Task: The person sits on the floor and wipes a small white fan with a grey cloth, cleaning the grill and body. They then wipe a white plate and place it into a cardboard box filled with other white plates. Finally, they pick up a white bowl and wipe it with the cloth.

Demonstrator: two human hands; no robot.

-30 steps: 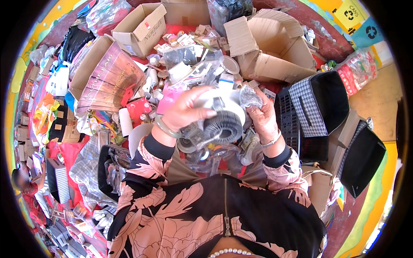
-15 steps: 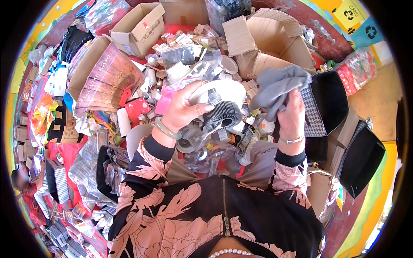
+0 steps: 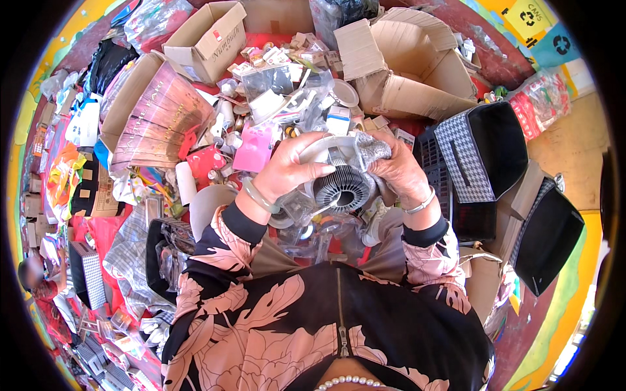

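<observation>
One finned fitting [image 3: 342,188], dark-ribbed behind a pale rim, sits between two hands in front of the person's chest, above the clutter. The left hand [image 3: 287,163] grasps its left side, thumb lying near the fins. The right hand [image 3: 403,172] clutches one grey cloth [image 3: 373,148] against the fitting's right side (how far the cloth wraps behind, I cannot tell). Each wrist carries one bracelet. Two black bins [image 3: 498,153] with houndstooth trim stand at the right; one pink piece [image 3: 255,148] lies beyond the left hand. Dark lettering marks one open carton [image 3: 225,49] at upper left, and pale capitals run across one pictorial panel [image 3: 158,124]. Two signs, one yellow [image 3: 521,29], one blue [image 3: 546,49], bear recycling symbols.
</observation>
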